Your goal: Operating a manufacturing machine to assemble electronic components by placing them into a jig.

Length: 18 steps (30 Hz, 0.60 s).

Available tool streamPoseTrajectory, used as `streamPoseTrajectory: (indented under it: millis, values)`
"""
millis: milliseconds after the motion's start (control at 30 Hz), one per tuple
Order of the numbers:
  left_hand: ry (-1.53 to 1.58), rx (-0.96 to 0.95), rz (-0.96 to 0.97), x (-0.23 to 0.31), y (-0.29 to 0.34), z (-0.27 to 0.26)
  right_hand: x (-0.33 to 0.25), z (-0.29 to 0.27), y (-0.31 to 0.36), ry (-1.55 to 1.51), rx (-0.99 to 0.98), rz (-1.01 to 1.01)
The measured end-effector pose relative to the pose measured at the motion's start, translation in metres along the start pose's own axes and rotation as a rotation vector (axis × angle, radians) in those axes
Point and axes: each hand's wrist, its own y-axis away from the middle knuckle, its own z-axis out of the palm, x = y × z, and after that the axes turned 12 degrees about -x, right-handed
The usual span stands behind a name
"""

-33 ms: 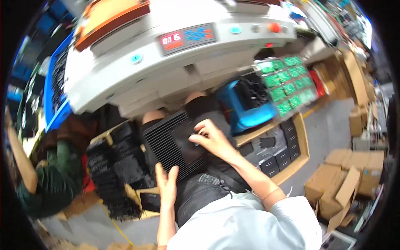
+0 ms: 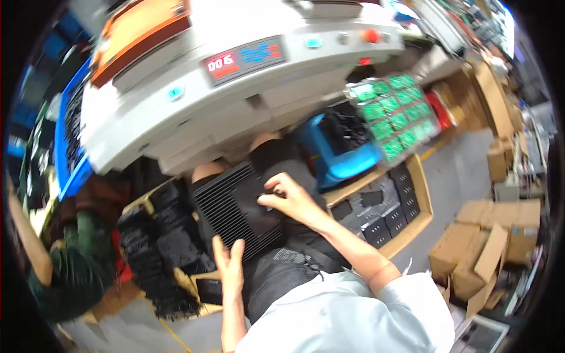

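Note:
A flat black ribbed panel (image 2: 226,206) lies tilted across my lap, its parallel grooves showing on the left part and a smooth dark area on the right. Over that smooth area my right hand (image 2: 297,203) is closed, thumb and fingers pinching a small black part (image 2: 278,193) whose exact kind is too small to tell. At the panel's near left edge is my left hand (image 2: 229,262), thumb and forefinger apart and pointing up. It is beside or lightly touching the edge; I cannot tell which.
A white machine (image 2: 194,117) with a lit display stands ahead. Right of my legs are a blue bin (image 2: 347,167), a tray of green circuit boards (image 2: 391,120) and a carton of black boxes (image 2: 425,219). Stacked black parts (image 2: 141,253) and another person (image 2: 76,259) are at left.
The whole view has shifted slightly, with the machine and bins sitting a little further left. Both hands keep about the same pose over the panel.

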Motion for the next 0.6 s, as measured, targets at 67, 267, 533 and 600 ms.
streamPoseTrajectory:
  millis: [67,267,533,600]
  values:
    - [0.017,0.011,0.028,0.000,-0.005,0.003,0.013,-0.005,-0.004,-0.065,-0.079,0.032]
    - [0.279,-0.222,-0.160,0.009,-0.031,0.023,0.044,-0.073,-0.014,-0.130,0.065,-0.049]
    - [0.317,-0.227,-0.078,0.004,-0.036,0.020,0.066,-0.224,-0.006,0.681,0.678,-0.047]
    - [0.337,-0.209,-0.091,0.007,-0.035,0.022,0.076,-0.240,0.021,0.610,0.966,-0.062]
